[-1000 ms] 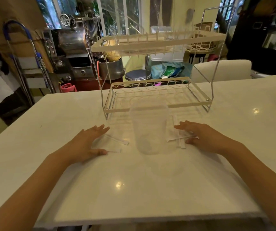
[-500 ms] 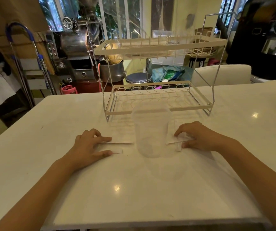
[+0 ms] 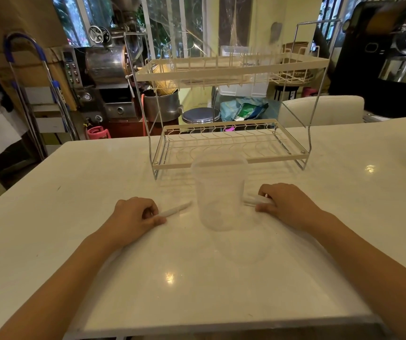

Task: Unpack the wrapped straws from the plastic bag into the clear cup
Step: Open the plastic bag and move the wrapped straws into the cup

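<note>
1. The clear cup (image 3: 220, 195) stands upright in the middle of the white counter (image 3: 99, 168), just in front of the two-tier wire dish rack (image 3: 228, 146). It looks empty, so by my reading no straw has gone in yet.
2. The left hand (image 3: 133, 218) is curled closed around one end of a wrapped straw (image 3: 176, 209); the rest of the straw lies low over the counter, pointing toward the cup's base.
3. The right hand (image 3: 286, 206) is likewise closed, pinching a small bundle of wrapped straws (image 3: 254, 200) just beside the cup's right wall.
4. The plastic bag cannot be clearly made out; the straws seem already out of it, which would leave lifting them and dropping them into the cup.
5. The cup is thin, smooth, slightly tapered plastic with a rolled rim, see-through enough to show the rack behind. The straws are slim white cylinders in matte wrappers. The counter is glossy and mirrors the ceiling lights.
</note>
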